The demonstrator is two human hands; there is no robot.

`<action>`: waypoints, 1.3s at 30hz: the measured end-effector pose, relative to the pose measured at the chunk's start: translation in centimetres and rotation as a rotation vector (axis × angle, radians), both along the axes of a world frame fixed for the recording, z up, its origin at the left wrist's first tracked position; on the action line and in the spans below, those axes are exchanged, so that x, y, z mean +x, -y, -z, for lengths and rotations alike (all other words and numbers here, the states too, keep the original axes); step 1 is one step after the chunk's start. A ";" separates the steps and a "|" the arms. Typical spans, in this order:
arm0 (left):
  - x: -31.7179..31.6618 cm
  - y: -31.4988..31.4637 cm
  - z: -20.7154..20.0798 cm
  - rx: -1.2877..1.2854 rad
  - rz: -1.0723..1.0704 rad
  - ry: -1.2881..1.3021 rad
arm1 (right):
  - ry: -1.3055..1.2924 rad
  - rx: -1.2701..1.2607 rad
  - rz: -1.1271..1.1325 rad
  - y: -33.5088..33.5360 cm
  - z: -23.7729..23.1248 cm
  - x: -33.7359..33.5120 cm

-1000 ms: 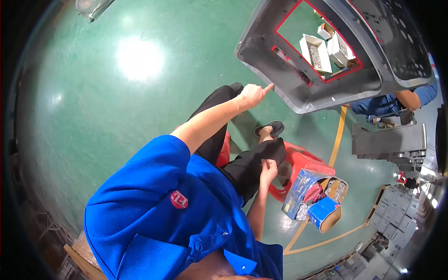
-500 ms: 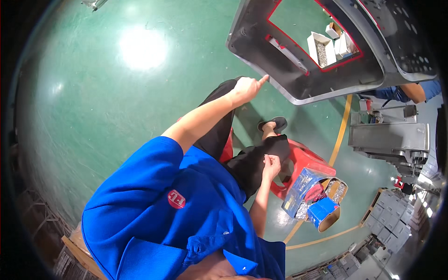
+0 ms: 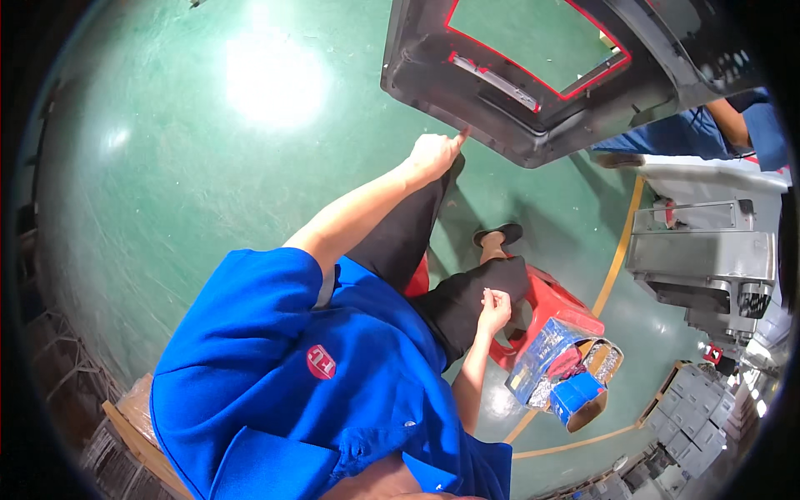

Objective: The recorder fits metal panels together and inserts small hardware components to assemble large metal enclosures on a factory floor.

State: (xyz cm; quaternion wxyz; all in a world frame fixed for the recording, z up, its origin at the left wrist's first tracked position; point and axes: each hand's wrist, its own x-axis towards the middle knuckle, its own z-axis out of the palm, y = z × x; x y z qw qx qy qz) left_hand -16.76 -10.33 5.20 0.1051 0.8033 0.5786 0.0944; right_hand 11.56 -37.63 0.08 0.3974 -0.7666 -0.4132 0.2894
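Note:
My left hand (image 3: pixel 433 158) reaches up to the lower edge of a large dark grey moulded panel (image 3: pixel 425 83). Its fingers are curled in, with one fingertip stretched against or just beside that edge; whether a small piece sits in them is hidden. The panel has a big opening edged in red and a pale strip (image 3: pixel 497 84) with red ends below it. Over my right knee, my right hand (image 3: pixel 495 312) is closed in a pinch. A tiny pale piece may show at its fingertips, too small to name.
To my right a red plastic stool (image 3: pixel 558 302) carries an open blue box (image 3: pixel 533 357) with smaller boxes of metallic bits. A co-worker's blue-clothed leg (image 3: pixel 667 137) shows behind the panel. Grey housings (image 3: pixel 700 254) stand farther right, past a yellow floor line (image 3: pixel 618 258).
The panel sits higher and farther left in view, and the white boxes seen through its opening are gone from sight. My left hand stays at its edge; my right hand keeps its pinch.

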 end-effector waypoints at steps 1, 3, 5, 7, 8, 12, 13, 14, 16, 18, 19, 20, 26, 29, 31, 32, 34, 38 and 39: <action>-0.3 -0.1 0.1 -0.004 -0.021 0.014 | 0.052 -0.018 -0.013 -0.1 -0.2 0.0; -0.7 -0.2 0.3 -0.012 -0.064 0.043 | 0.051 -0.009 -0.003 -0.3 -0.6 -0.5; -0.8 -0.3 0.4 -0.024 -0.073 -0.021 | 0.074 -0.006 0.007 -0.1 0.0 -0.2; -1.0 -0.3 0.5 0.027 -0.063 -0.073 | 0.122 -0.024 0.010 -0.1 -0.1 -0.2; -1.3 -0.3 0.6 0.050 -0.059 -0.128 | 0.120 -0.023 0.008 -0.1 -0.1 -0.2; -1.3 0.1 0.4 0.060 -0.060 -0.225 | 0.102 -0.037 0.020 -0.2 -0.5 -0.3; -1.3 0.1 0.2 0.042 -0.068 -0.219 | 0.115 -0.049 0.022 -0.3 -0.8 -0.4; -1.3 0.2 0.1 0.024 -0.076 -0.214 | 0.127 -0.061 0.025 -0.4 -1.1 -0.5; -1.4 0.4 0.0 -0.004 -0.069 -0.181 | 0.155 -0.075 0.022 -0.5 -1.5 -0.7; -1.3 0.5 -0.3 -0.042 -0.065 -0.165 | 0.152 -0.078 0.036 -0.6 -1.5 -0.7; -1.1 0.5 -0.4 -0.065 -0.066 -0.167 | 0.156 -0.080 0.037 -0.5 -1.5 -0.7; -1.0 0.6 -0.6 -0.089 -0.067 -0.168 | 0.142 -0.063 0.043 -0.6 -1.4 -0.7; -0.7 0.7 -1.8 -0.162 -0.048 -0.215 | 0.109 -0.037 0.068 -0.8 -1.2 -1.4; -0.1 0.2 -1.2 -0.137 -0.059 -0.107 | 0.071 -0.027 0.108 -0.6 -1.4 -1.9; 0.1 -0.3 0.9 -0.044 -0.048 0.016 | 0.059 0.013 0.142 -0.6 -1.7 -2.1; 0.9 -0.6 -0.8 -0.256 -0.074 0.050 | 0.004 0.029 0.166 -0.5 -2.1 -2.3; 0.7 -0.8 -2.7 -0.328 -0.084 -0.034 | 0.175 -0.033 0.146 -1.2 -2.5 -2.0; 0.6 -0.1 -3.9 -0.217 -0.079 -0.123 | 0.233 -0.120 0.187 -1.6 -2.7 -2.2; 0.1 -0.2 -2.9 -0.017 0.013 -0.125 | 0.260 -0.121 0.198 -1.5 -2.4 -2.1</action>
